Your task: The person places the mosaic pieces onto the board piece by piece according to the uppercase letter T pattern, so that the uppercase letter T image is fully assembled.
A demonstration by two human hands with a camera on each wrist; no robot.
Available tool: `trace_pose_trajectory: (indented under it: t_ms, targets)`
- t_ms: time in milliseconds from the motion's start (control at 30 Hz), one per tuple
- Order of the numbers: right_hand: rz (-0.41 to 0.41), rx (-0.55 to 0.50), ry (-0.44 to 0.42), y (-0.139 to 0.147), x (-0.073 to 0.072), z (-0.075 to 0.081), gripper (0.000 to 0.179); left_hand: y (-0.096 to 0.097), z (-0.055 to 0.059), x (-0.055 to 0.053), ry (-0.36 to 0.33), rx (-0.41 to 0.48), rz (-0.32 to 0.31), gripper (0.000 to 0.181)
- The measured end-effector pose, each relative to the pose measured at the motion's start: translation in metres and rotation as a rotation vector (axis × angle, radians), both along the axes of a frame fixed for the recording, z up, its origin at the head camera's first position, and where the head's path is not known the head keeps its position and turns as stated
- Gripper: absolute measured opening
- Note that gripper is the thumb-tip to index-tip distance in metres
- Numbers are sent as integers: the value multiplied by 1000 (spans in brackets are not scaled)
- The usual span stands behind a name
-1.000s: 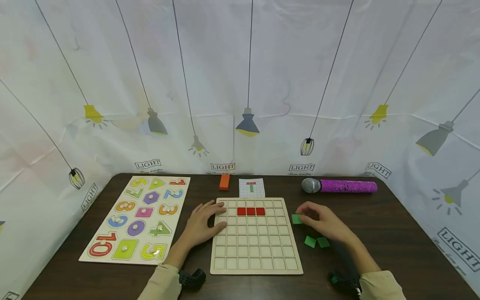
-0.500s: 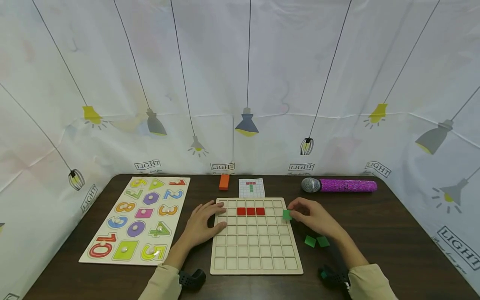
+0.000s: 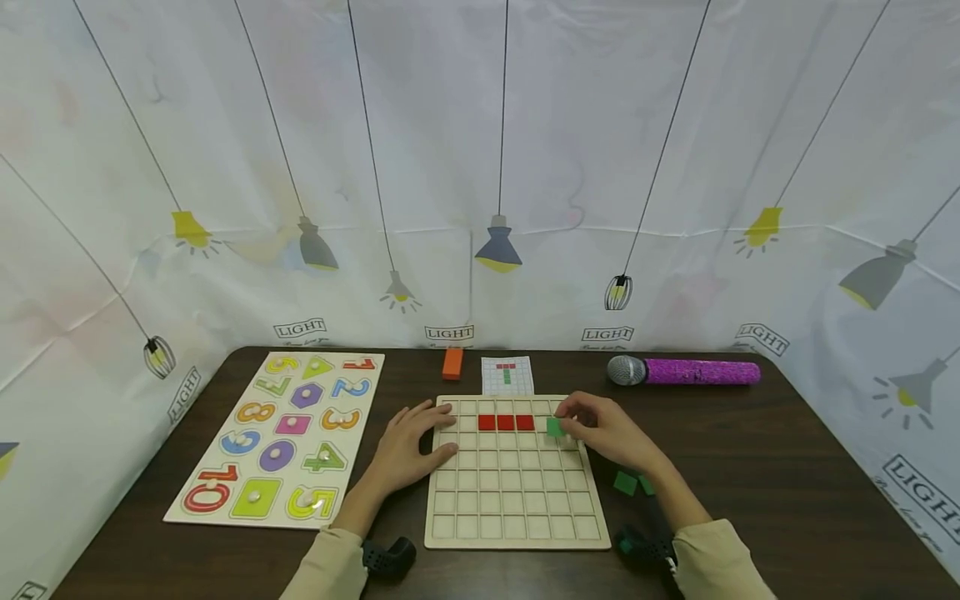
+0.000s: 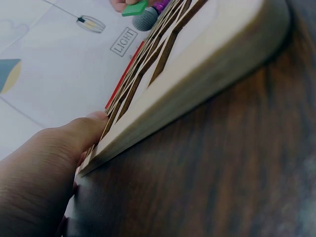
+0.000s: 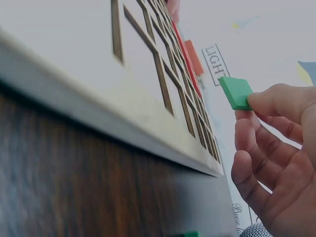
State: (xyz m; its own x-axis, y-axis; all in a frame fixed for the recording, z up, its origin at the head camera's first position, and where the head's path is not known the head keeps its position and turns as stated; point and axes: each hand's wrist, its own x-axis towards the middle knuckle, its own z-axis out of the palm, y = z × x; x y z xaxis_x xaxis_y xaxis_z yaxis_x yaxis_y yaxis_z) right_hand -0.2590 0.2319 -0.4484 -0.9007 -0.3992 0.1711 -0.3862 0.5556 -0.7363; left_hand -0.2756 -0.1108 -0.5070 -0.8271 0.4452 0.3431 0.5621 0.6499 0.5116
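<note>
Green tile [image 3: 554,427]: we see it pinched between the thumb and fingers of the right hand [image 3: 611,435], held over the upper right cells of the grid board [image 3: 516,533], just at 3 o'clock of the red row [image 3: 506,422]. The right wrist view shows the tile [image 5: 236,92] raised clear of the board surface, not yet seated.

Step in hand, as we judge it: carrying a green tile to its cell. The pattern card [image 3: 507,376] at 12 o'clock of the board shows a green column under the red bar, so the next move likely calls for shifting the tile toward 9 o'clock, below the middle red tile, then lowering it flat into the cell.

Left hand [image 3: 408,446]: fingers spread and relaxed, resting on the board's 9 o'clock edge and steadying it.

Spare green tiles [image 3: 626,482]: on the table at 3 o'clock of the board.

Against the earlier frames: the right hand has brought the tile from the table beside the board in over the grid; the left hand has stayed put.

Number puzzle [image 3: 281,433], orange block [image 3: 452,363], microphone [image 3: 682,371]: lying untouched.
</note>
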Motion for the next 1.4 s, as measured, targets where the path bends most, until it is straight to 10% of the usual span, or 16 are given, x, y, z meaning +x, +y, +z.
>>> trace_pose_trajectory:
  t_ms: [1400]
  targets:
    - [11, 17, -56, -55, -4, -4, 10, 1, 4, 2, -11, 11, -9, 47]
